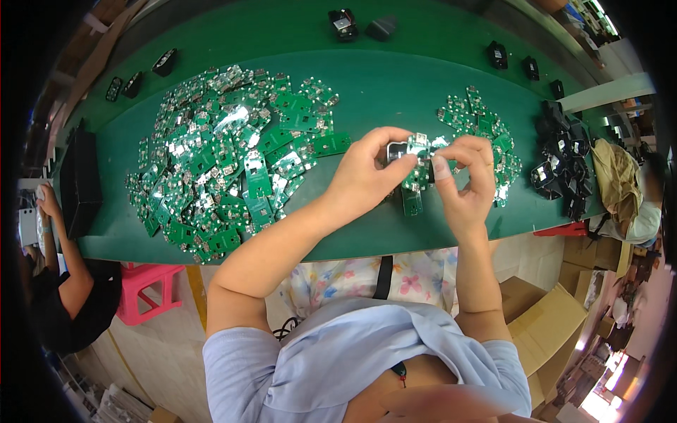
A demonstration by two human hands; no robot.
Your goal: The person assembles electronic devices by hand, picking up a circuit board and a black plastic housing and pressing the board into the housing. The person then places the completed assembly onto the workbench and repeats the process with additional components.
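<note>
Over the right half of the table, my left hand (370, 169) is closed on a green circuit board (419, 144), thumb and fingers pinching it. A black and silver piece (397, 150) shows between those fingers; whether it is fixed to the board I cannot tell. My right hand (465, 180) is closed too, its thumb and fingertips meeting at the board's right side on a small black part (431, 171). Beneath my hands lies another green board (412, 202). A smaller pile of circuit boards (486, 127) spreads just beyond my right hand.
A large heap of circuit boards (204, 155) covers the table's left. Black housings (564, 158) are piled at the right edge; several more black units (343, 25) stand along the green conveyor belt (275, 35). At left are a black bin (81, 180), a pink stool (148, 292) and another person's arm (67, 243).
</note>
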